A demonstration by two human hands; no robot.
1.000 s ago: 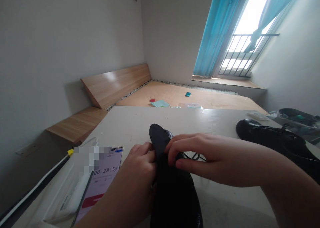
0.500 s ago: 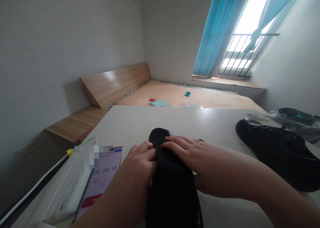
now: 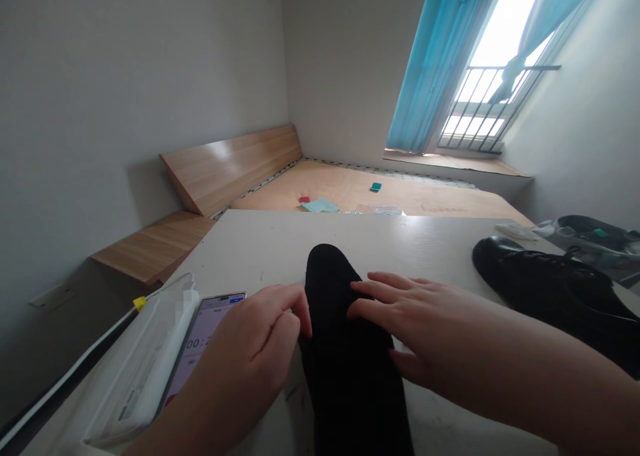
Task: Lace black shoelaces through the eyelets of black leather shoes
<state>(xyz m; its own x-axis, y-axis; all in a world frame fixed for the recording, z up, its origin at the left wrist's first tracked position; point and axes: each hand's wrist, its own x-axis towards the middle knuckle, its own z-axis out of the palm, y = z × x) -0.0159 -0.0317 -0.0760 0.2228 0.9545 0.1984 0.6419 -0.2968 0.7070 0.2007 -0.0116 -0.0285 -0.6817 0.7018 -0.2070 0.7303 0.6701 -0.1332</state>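
Observation:
A long black item (image 3: 350,376), seemingly a shoe with dark cloth over it, lies on the white table (image 3: 280,243) and runs down past the bottom edge of the view. My left hand (image 3: 265,349) is at its left side, fingers curled in a pinch at the item's edge. My right hand (image 3: 400,316) rests on its right side with the fingers spread. A black lace-up shoe (image 3: 555,289) stands to the right of my right forearm. What lies under the black surface is hidden.
A phone (image 3: 205,329) showing a timer and a white plastic tray (image 3: 115,369) lie at the left. Beyond the table is a bed (image 3: 425,196) with small items on it. A bin with a bag (image 3: 595,243) stands at the far right.
The black item's far end now looks smooth and fully dark. My left hand has shifted left and nearer, covering more of the phone. My right hand has moved slightly right, fingers further apart.

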